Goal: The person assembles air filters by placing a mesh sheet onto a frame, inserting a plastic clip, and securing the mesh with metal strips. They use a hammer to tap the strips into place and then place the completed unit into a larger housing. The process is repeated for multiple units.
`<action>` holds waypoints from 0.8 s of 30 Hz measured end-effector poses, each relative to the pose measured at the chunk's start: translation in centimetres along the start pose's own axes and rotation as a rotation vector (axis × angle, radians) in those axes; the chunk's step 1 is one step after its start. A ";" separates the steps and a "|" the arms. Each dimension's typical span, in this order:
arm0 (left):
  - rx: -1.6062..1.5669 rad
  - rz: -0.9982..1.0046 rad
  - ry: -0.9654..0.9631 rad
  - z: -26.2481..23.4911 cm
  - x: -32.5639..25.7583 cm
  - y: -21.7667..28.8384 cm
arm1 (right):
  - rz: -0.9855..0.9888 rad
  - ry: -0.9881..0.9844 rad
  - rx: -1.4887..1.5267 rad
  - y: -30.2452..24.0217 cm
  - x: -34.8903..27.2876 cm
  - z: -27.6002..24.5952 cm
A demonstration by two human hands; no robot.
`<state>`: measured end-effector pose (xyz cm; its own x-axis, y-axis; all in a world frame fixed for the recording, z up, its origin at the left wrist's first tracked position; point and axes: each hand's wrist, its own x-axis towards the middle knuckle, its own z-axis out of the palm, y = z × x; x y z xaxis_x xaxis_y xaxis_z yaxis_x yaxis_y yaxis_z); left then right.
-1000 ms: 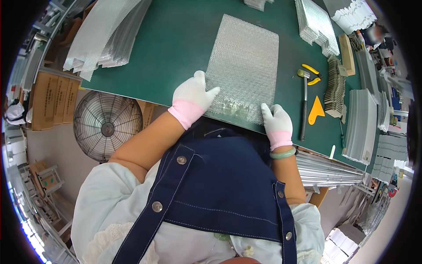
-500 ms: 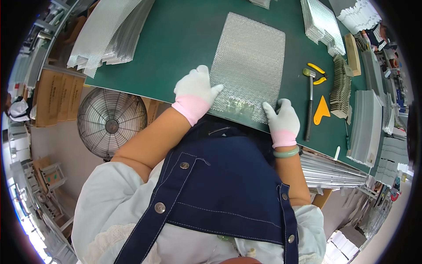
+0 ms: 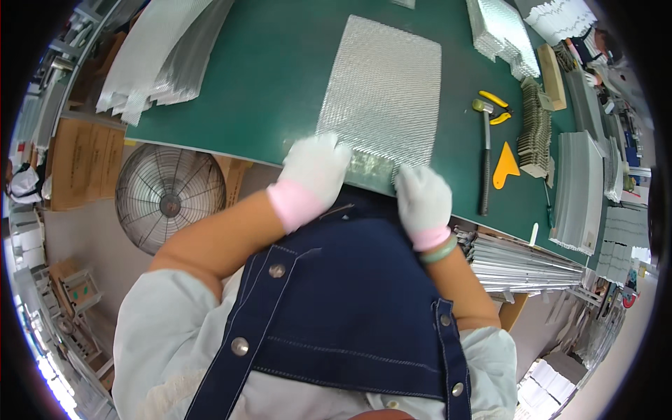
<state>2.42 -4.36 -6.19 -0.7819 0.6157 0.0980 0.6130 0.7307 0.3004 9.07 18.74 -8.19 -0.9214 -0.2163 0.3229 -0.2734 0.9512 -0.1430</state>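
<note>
A silver metal mesh sheet (image 3: 385, 80) lies on the green tabletop (image 3: 262, 91) in front of me. White gloves with pink cuffs cover both hands. My left hand (image 3: 316, 168) is at the sheet's near left corner, its fingers curled closed on the edge. At the near right corner, my right hand (image 3: 424, 199) has its fingers and thumb bent in on the edge. The fingertips are partly hidden, so the exact grip is hard to see. Between the hands, a shiny patch (image 3: 371, 170) shows by the table's front edge.
To the right lie a hammer (image 3: 485, 157), yellow-handled pliers (image 3: 498, 106), a yellow scraper (image 3: 505, 166) and a row of thin metal pieces (image 3: 535, 129). Mesh stacks stand far left (image 3: 164, 63) and far right (image 3: 504, 35). A floor fan (image 3: 170, 203) is left of the table.
Both hands have come closer together along the sheet's near edge, and their fingers have curled in. The right hand's spread thumb and fingers have closed at the corner.
</note>
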 end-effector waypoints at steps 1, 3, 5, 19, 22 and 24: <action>-0.050 0.086 0.014 0.0 -0.8 0.0 | -0.036 0.004 0.019 -0.8 -0.5 -0.5; 0.055 0.113 0.097 0.5 -1.2 0.8 | -0.020 -0.043 -0.076 -1.9 -1.5 -0.3; 0.104 0.038 -0.003 0.9 -1.4 1.9 | 0.079 -0.219 -0.183 -3.2 -1.2 -0.5; -0.326 0.148 0.385 -0.4 -5.1 1.8 | 0.299 0.108 -0.542 28.3 -4.6 -8.9; -0.973 -0.715 -0.195 0.1 -6.2 1.6 | 0.171 -0.046 -0.561 29.0 -2.5 -11.0; -1.505 -0.938 -0.321 1.7 -6.2 0.7 | 0.085 -0.104 -0.531 28.5 -1.1 -12.9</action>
<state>7.88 -7.13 -8.16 -0.6095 0.3586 -0.7071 -0.7349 0.0792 0.6736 5.84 48.94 -0.51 -0.9639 -0.1286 0.2331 -0.0443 0.9408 0.3359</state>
